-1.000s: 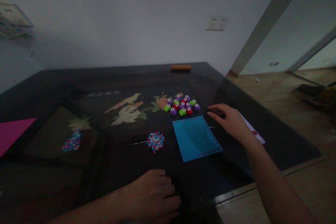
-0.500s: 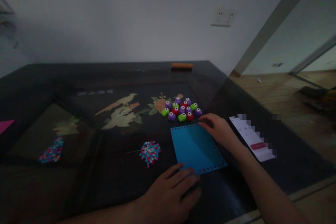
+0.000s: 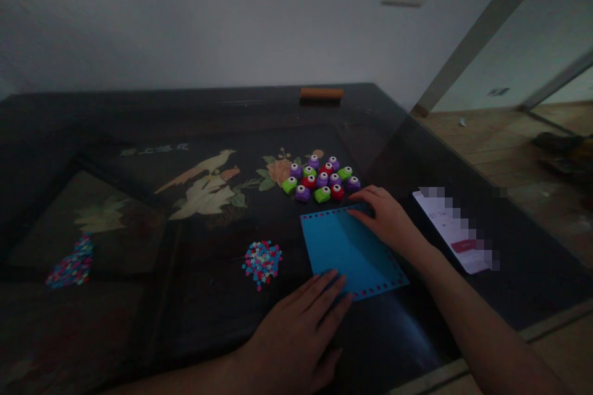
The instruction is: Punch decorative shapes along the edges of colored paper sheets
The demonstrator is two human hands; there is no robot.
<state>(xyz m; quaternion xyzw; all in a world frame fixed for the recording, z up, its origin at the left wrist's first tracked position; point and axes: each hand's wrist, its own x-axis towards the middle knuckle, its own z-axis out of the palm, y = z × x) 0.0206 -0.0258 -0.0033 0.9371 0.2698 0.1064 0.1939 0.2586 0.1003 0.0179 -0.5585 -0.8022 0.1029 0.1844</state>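
While fingers (image 3: 319, 289) cover paper (image 3: 345, 253) edges, tabletop (image 3: 204, 296) spreads beyond.

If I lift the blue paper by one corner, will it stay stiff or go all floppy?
The paper would probably flop a bit, because it looks thin. It is likely light too, being just a flat sheet. A push might slide it, since the table looks smooth and shiny.

On the table (image 3: 259, 114), the sheet (image 3: 347, 247) lies between 2 hands: the left hand (image 3: 301, 321) at its near left corner, the right hand (image 3: 389, 222) at its far right. Behind it sits the cluster of pieces (image 3: 323, 180); right, the phone (image 3: 447, 228); left, 2 confetti piles, the nearer (image 3: 262, 262) just beside it, the other (image 3: 71, 266) well apart. The cylinder (image 3: 321, 94) rests near the back edge.
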